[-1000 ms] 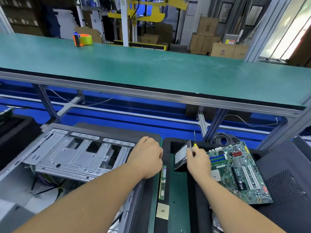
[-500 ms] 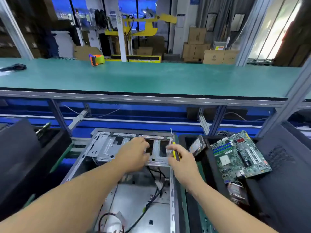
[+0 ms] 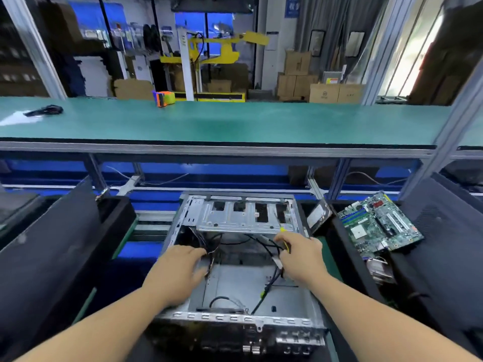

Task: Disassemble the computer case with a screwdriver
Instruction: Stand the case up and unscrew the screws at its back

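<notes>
The open computer case [image 3: 243, 262] lies at 6 o'clock. The left hand [image 3: 175, 274] rests with fingers spread on its left wall. The right hand [image 3: 300, 257] grips a yellow screwdriver [image 3: 285, 240] over the cables [image 3: 271, 278]. A circuit board [image 3: 379, 226] sits at 3 o'clock.

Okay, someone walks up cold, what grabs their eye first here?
Probably the open computer case in the middle, loose cables inside, with the left hand and right hand reaching in, the right gripping a yellow screwdriver. Next, the green circuit board lying to its right.
</notes>
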